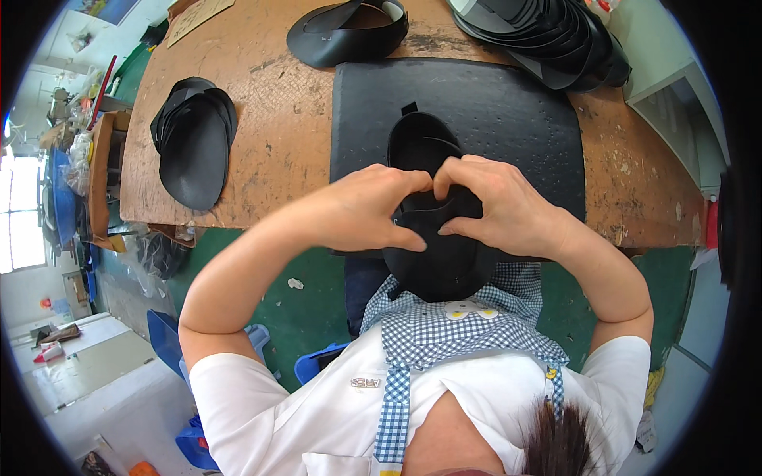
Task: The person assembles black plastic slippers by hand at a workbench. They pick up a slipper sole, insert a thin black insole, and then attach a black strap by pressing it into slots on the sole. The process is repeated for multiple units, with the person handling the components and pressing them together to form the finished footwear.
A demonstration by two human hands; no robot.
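A black shoe upper (443, 266), with an opening and a small tab at its far end, lies between my hands at the near edge of a black work mat (524, 119). My left hand (369, 206) curves round its left side, thumb lying on its near part and fingers at the middle. From the right, my right hand (504, 202) bends its fingers and thumb onto the same piece. The fingertips of both hands come close together over its middle. Part of the piece is hidden beneath the fingers.
On the brown worn table (274, 119) lies a stack of black insole-shaped pieces (194, 155) at the left. A curved black upper (347, 36) sits beyond the mat, and a large pile of black pieces (548, 40) at the far right. A grey cabinet (675, 103) borders the right side.
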